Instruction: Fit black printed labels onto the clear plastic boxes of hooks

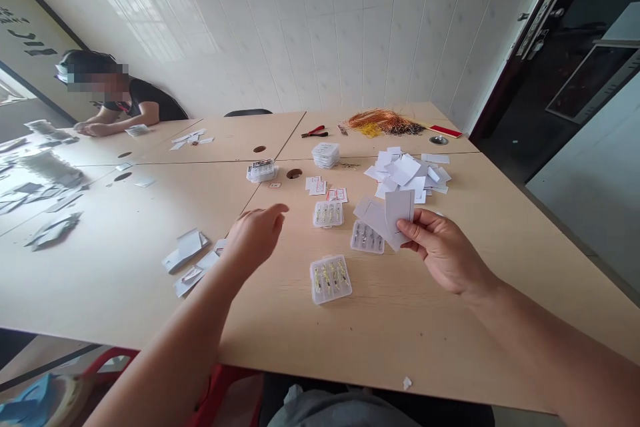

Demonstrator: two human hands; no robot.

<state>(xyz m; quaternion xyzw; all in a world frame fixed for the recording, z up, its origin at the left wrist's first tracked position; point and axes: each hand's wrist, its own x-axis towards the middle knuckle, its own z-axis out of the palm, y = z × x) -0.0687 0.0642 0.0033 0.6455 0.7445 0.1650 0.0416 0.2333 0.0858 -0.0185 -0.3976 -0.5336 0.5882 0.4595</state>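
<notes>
My right hand [440, 247] pinches a few white cards [399, 210], fanned out above the table. Partly under the cards lies a clear compartment box [367, 238] with small dark items. My left hand [257, 237] hovers over the table left of the boxes, its index finger pointing right; whether anything is between its fingers is hidden. Nearest me is a clear box [331, 279] holding yellowish lures, and another such box [329, 214] lies behind it. Small cards with red print [337, 195] lie just beyond.
Behind my right hand spreads a heap of white cards [407, 170]. Further back are stacked boxes [325, 155], red pliers [315, 132] and orange wires [385, 121]. Packets [186, 247] lie left of my left arm. A person [125, 97] sits at the far left.
</notes>
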